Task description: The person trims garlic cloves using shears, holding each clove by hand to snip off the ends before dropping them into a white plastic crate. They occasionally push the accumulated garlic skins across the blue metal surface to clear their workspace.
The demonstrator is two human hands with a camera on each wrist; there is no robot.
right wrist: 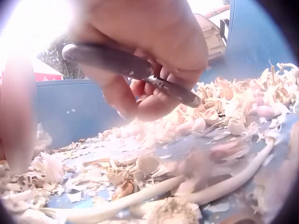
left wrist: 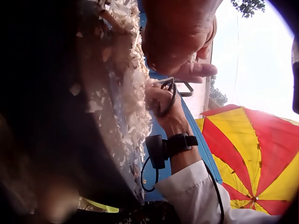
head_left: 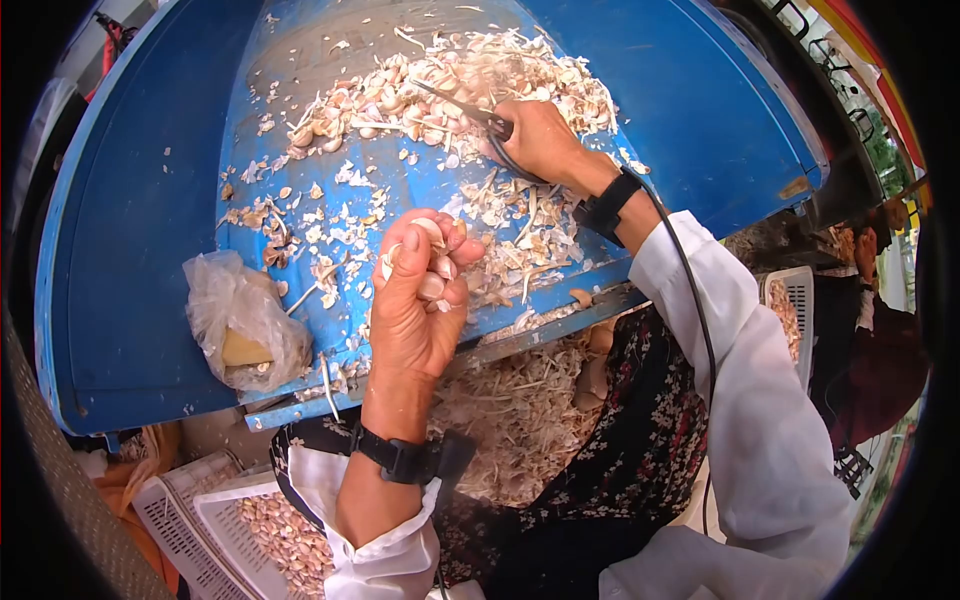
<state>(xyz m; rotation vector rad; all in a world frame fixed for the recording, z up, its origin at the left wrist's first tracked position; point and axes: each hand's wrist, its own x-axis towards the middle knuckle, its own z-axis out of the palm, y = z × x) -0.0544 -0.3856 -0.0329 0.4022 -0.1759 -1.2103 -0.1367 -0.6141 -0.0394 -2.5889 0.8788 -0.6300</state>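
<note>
Palm up in the head view, my left hand (head_left: 415, 325) cups several pale garlic cloves (head_left: 432, 287) in its curled fingers, over the near part of the blue table (head_left: 400, 185). My right hand (head_left: 550, 145) grips the dark handles of a pair of scissors (head_left: 455, 103), blades directed to the far left over a heap of garlic cloves (head_left: 385, 95). In the right wrist view, the scissors' handle (right wrist: 107, 59) passes across the palm beneath curled fingers. Seen from the left wrist, the cloves are hidden behind the left hand (left wrist: 180, 39).
Loose garlic skins (head_left: 530, 215) and dry stalks litter the table. A clear plastic bag (head_left: 245, 330) with something yellowish lies at its left. White baskets of cloves stand below, one at lower left (head_left: 225, 515), another at right (head_left: 805, 325). Peelings (head_left: 510, 430) fill the lap area.
</note>
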